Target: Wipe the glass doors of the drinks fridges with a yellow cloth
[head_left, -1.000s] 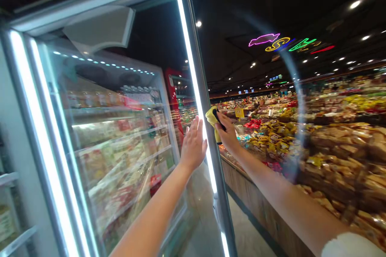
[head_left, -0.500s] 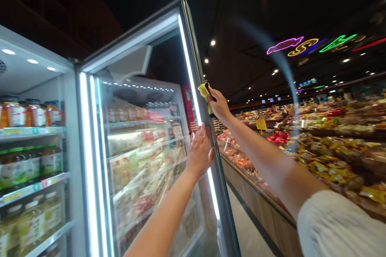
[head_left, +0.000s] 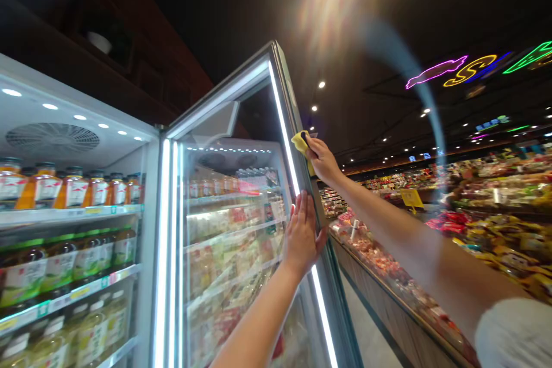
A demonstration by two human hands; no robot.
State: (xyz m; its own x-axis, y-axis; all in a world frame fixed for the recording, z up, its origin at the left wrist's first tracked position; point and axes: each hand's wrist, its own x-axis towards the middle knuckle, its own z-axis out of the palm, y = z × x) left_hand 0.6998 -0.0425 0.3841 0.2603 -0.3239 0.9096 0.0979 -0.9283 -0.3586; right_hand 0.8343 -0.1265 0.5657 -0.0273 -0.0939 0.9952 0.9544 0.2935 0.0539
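A glass cooler door (head_left: 282,92) with lit white strips along its inner frame stands swung open. My left hand (head_left: 301,236) lies flat on the inner side of the door near its free edge, fingers stretched out and holding nothing. Higher up, my right hand (head_left: 322,160) grips a yellow cloth (head_left: 301,142) with a dark patch, pressed to the door's outer edge. Part of the cloth is hidden behind the fingers. Shelves of goods show in the glass.
Left of the door, the open cooler holds shelves of orange bottles (head_left: 46,184), green-capped bottles (head_left: 60,261) and pale bottles (head_left: 92,328). To the right, a wood-sided display counter (head_left: 379,305) bears packaged food. Neon signs (head_left: 470,71) glow above.
The view has turned left, so the door and both hands appear farther right and lower, and more of the cooler shows. Both hands keep their places on the door, the right still gripping the cloth.
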